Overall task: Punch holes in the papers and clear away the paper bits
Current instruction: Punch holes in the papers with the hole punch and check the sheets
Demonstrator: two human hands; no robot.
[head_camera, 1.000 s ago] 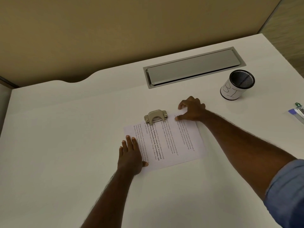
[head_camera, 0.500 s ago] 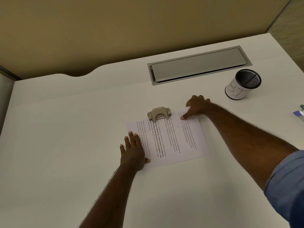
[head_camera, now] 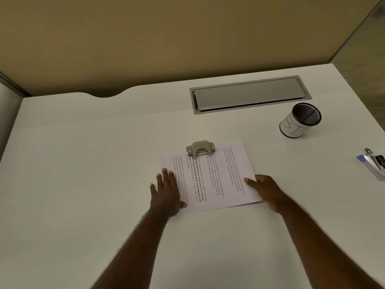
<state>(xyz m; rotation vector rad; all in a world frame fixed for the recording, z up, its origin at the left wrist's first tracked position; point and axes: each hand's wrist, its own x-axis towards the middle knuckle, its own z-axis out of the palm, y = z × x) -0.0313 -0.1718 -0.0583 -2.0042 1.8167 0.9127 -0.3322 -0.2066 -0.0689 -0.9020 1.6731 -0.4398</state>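
Observation:
Printed papers [head_camera: 216, 176] lie on the white desk [head_camera: 83, 184], their far edge tucked into a small metal hole punch [head_camera: 200, 149]. My left hand [head_camera: 167, 191] rests flat on the papers' left side, fingers spread. At the papers' near right edge is my right hand [head_camera: 267, 190], thumb on top of the sheet and fingers at or under the edge. I see no paper bits on the desk.
A black mesh cup [head_camera: 300, 120] wrapped in a white label stands at the right. A grey cable hatch [head_camera: 250, 93] is set into the desk behind the punch. A stapler-like object with a blue part [head_camera: 374, 163] lies at the right edge.
My right hand has moved from the papers' far right corner, beside the punch, back to the near right edge. My left hand has stayed flat on the left side.

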